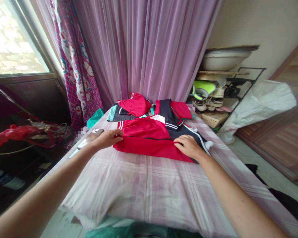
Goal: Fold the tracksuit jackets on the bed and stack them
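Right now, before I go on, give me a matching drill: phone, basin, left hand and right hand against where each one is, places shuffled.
1 phone
2 basin
3 left hand
4 right hand

A on top of the rack
B on the right end of the garment
C at the left edge of the bed
D on the left end of the garment

Pairs: 1-C, 2-A, 3-D, 4-B.

Near sheet (149, 188) open; phone (90, 138), folded clothes (135, 104) possibly obstruct.
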### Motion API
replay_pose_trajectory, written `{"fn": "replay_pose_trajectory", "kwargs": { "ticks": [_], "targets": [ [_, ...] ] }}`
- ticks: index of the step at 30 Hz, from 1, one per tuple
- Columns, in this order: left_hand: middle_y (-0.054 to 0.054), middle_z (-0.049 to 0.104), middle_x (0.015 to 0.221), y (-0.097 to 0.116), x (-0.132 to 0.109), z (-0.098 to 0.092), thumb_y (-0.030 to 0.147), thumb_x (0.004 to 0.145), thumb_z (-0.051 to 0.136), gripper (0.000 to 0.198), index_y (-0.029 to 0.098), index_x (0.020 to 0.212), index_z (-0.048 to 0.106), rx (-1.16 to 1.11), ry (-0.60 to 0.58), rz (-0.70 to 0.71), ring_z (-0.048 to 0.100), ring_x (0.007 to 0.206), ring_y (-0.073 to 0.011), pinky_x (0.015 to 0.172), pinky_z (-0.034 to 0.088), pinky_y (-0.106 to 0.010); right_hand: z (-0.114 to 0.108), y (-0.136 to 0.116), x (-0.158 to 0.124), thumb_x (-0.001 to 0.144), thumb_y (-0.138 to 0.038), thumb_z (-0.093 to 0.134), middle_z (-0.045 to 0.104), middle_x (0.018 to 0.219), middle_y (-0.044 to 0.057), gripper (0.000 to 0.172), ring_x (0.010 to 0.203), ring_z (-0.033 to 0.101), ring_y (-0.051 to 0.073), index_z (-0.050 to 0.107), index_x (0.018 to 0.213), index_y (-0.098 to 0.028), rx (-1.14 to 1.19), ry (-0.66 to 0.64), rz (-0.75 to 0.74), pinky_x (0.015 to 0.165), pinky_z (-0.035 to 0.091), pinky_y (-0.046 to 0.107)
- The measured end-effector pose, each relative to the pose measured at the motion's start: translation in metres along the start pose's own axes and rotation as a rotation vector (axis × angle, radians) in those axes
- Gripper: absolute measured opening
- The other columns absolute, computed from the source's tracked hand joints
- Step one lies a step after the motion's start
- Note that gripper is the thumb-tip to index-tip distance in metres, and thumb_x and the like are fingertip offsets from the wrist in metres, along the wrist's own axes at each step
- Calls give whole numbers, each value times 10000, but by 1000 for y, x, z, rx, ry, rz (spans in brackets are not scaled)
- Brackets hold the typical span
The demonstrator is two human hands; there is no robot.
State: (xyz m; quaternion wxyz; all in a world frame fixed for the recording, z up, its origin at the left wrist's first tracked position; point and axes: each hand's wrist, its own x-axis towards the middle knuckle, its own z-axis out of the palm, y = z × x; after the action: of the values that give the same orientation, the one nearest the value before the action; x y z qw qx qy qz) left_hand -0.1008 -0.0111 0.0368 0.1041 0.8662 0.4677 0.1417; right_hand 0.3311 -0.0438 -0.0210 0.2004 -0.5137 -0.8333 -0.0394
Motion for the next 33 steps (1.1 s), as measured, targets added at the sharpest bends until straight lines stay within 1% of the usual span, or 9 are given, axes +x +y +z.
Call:
{"fn": "replay_pose_trajectory", "kwargs": {
  "ticks": [6,10,13,17,22,26,28,30,33],
  "targets": [
    [17,708,800,4,-6,5,291,842,515,186,199,844,677,-63,-260,120,628,705,-121,655,459,-199,-17,-7,9,853,-306,540,765,845,27,226,786,681,203,754,813,-246,178,-299,11,730,477,302],
    [6,735,810,4,-15,13,255,874,534,189,220,846,717,-34,-209,223,655,745,-126,697,468,-204,-20,-17,47,892,-371,527,766,840,2,251,769,686,191,756,905,-271,191,-210,39,705,485,282],
    [-12,743,846,4,-21,16,256,893,559,168,218,851,717,-32,-134,294,671,799,-133,758,485,-218,-5,-29,96,881,-326,563,765,985,17,234,895,694,203,744,1022,-280,82,-147,49,778,500,287],
    [-18,736,843,6,-29,19,246,919,553,167,218,868,710,-60,-96,319,671,796,-131,773,492,-234,30,-44,163,876,-259,580,664,1290,75,380,1161,620,233,658,1247,-238,33,-171,71,957,477,320],
    [-31,718,818,13,-35,15,247,931,550,162,234,893,707,-88,-101,336,663,825,-152,805,492,-269,72,-51,227,894,-298,579,536,1452,82,549,1282,534,220,491,1431,-222,73,-203,77,1063,407,316],
    [-23,722,831,19,-34,8,219,933,553,150,238,875,690,-129,-143,313,662,872,-158,833,479,-283,96,-56,259,805,-383,702,637,1337,69,639,1178,607,228,531,1405,-244,80,-285,82,968,462,282],
    [-17,728,849,21,-33,4,195,927,559,140,235,874,682,-148,-165,306,660,895,-160,848,470,-290,101,-57,270,779,-361,721,736,1132,48,493,1029,667,220,662,1256,-252,70,-315,107,875,490,261],
    [-8,731,860,21,-31,1,186,922,568,129,234,874,678,-161,-180,301,656,923,-160,874,461,-295,99,-55,281,843,-326,636,752,1049,54,319,996,664,218,724,1137,-236,49,-280,150,864,483,265],
    [-6,734,885,17,-25,-1,211,932,567,129,240,886,685,-153,-182,297,645,969,-161,905,451,-296,91,-43,297,947,-272,436,687,1189,138,377,1100,609,255,673,1221,-166,1,-114,263,942,449,342]
  ]
}}
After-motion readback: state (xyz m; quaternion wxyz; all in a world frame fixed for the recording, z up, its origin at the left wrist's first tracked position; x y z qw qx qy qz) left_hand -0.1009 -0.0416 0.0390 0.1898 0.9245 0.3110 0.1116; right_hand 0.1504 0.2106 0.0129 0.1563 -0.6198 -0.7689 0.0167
